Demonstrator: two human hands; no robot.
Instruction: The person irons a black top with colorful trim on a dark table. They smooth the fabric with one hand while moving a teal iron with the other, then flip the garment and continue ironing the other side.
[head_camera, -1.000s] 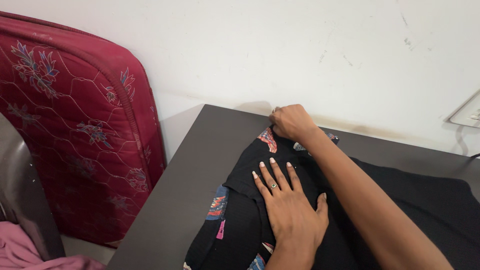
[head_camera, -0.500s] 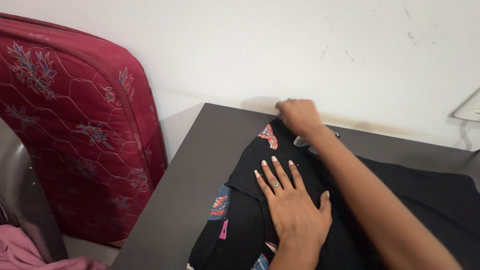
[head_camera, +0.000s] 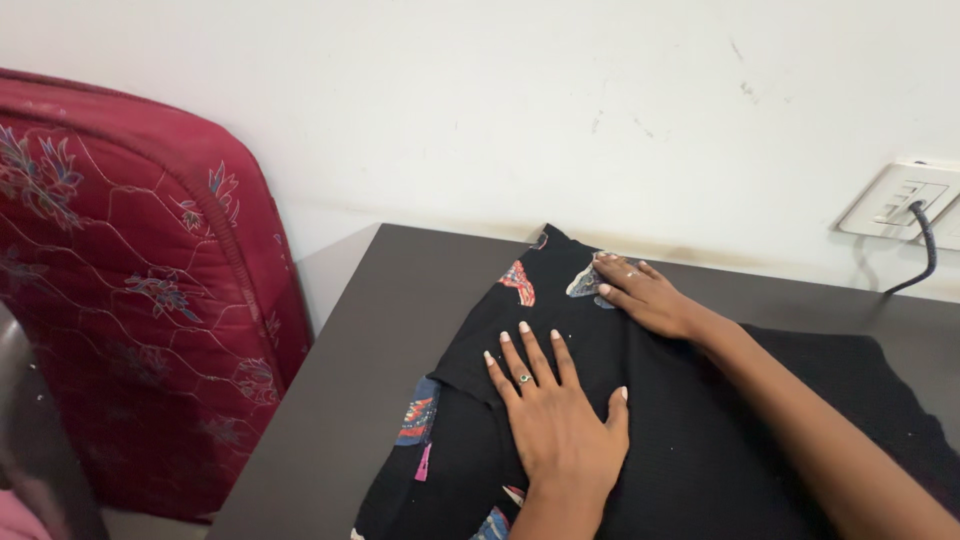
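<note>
A black garment (head_camera: 690, 440) with small colourful printed patches lies folded on a dark table (head_camera: 360, 370). My left hand (head_camera: 555, 415) rests flat on the cloth near its left fold, fingers spread, a ring on one finger. My right hand (head_camera: 645, 295) lies flat on the far corner of the garment, close to the wall, fingers stretched out and pointing left. Neither hand grips anything.
A red quilted mattress (head_camera: 130, 290) with a floral pattern leans against the white wall left of the table. A wall socket (head_camera: 900, 200) with a black cable plugged in sits at the right. A gap separates table and mattress.
My right hand, earlier closed on the garment's far corner, has let it down and now lies flat on it. The left hand has stayed in place. The view shifted slightly right.
</note>
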